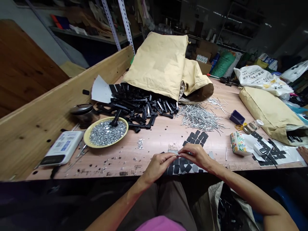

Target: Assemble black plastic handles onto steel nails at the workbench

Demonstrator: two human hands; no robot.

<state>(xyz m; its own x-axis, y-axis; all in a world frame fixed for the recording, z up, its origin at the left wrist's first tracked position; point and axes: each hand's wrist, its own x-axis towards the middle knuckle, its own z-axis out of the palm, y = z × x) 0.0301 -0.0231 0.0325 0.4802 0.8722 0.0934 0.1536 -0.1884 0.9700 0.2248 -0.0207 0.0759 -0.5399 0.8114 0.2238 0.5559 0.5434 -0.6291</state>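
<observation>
My left hand (160, 165) and my right hand (196, 155) meet at the table's front edge, fingertips pinched together on something tiny and dark that I cannot make out. Below and behind them lie rows of flat black rounded pieces (196, 138). A small scatter of shiny metal bits (141, 144) is to the left. Farther left stands a yellow bowl (106, 146) full of small silvery pieces, with a black scoop-like part (115, 118) resting in it. Beyond my hands are a heap of thin metal rods (199, 117) and a pile of long black plastic parts (144, 109).
A digital scale (61, 147) and a dark lidded jar (84, 115) flank the bowl. Large paper sacks (158, 64) stand at the back. On the right are a purple box (237, 117), a glass bottle (252, 126), a tissue pack (238, 144) and another person's hand (303, 153).
</observation>
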